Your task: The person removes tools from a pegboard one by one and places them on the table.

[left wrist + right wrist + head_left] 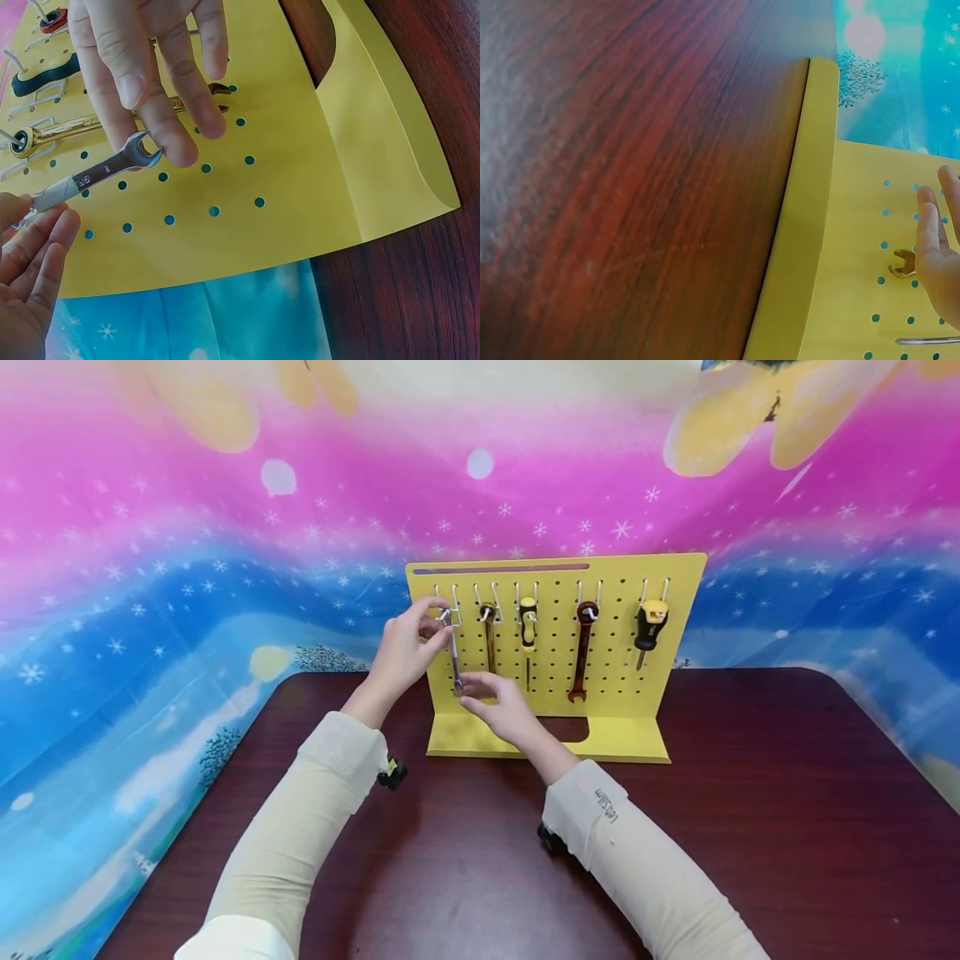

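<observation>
My left hand [403,647] pinches a silver combination wrench [454,656] near its upper end, at the leftmost hook of the yellow pegboard [622,727]. In the left wrist view the open jaw end of the silver wrench [97,171] points toward my right hand [142,67], whose fingers are extended. My right hand [501,703] is beside the wrench's lower end; whether it touches the metal I cannot tell. Just right of it hangs a gold wrench [491,639], partly behind that hand. In the right wrist view only part of my right hand [939,270] shows.
Further right on the board hang a yellow-and-black screwdriver [528,625], a red-brown wrench [582,652] and a thick black-and-yellow screwdriver [651,625]. The board stands on a dark wooden table [465,860], before a colourful cloth backdrop [225,527].
</observation>
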Available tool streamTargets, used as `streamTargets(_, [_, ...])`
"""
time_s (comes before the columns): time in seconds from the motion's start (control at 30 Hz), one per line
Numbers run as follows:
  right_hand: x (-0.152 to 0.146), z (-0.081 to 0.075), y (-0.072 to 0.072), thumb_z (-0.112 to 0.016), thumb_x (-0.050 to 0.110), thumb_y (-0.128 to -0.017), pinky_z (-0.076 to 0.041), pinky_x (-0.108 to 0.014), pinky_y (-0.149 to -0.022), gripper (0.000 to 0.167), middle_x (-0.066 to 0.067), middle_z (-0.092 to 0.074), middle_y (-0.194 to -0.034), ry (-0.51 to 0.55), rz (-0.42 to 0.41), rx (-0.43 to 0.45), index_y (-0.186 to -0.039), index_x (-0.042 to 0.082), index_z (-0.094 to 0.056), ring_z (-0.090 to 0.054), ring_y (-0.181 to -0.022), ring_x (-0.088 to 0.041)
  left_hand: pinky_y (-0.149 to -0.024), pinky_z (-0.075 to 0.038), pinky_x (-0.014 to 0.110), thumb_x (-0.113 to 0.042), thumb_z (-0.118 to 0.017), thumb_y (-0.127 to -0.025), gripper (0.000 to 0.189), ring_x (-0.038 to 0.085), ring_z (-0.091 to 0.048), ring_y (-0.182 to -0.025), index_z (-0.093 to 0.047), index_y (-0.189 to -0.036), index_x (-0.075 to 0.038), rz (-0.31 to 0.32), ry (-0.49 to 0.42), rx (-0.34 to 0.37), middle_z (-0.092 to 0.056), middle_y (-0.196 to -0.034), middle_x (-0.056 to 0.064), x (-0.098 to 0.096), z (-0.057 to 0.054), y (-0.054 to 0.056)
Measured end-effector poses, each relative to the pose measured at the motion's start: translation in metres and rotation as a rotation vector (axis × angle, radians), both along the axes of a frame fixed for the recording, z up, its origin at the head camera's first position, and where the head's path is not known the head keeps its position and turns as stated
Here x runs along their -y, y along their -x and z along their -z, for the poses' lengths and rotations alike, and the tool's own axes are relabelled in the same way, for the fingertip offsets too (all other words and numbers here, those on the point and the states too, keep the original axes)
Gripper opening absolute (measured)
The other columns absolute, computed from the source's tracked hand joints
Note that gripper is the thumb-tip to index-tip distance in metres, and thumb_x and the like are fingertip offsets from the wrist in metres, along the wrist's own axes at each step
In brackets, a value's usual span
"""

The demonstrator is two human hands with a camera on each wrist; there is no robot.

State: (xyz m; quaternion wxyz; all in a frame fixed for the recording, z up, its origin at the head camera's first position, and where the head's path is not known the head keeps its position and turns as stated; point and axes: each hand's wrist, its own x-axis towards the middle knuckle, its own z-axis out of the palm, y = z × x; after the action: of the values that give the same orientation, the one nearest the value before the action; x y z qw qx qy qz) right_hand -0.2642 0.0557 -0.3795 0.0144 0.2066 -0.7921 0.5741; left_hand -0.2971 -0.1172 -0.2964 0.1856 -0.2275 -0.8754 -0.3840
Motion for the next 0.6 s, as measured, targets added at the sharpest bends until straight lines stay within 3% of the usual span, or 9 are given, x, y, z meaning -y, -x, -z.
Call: streamTargets(0.6, [0.0029,-0.0056,-0.0087,-0.065,0.001,-0.094,-0.056,-0.038,-0.095,0.028,-0.021,-0.074,-0.105,0.074,-0.028,-0.005,-0.121,-0.003,-0.065,-0.071,-0.104,-0.031,-0.076,-0.060,0.036,-0.011,-0.068,-0.095,0.031,0.024,-0.072,-0.079,-0.060,-0.124,-0.006,-0.002,-0.005,-0.022,-0.076,-0.089,0.012,0.0001,-0.0024,-0.0056])
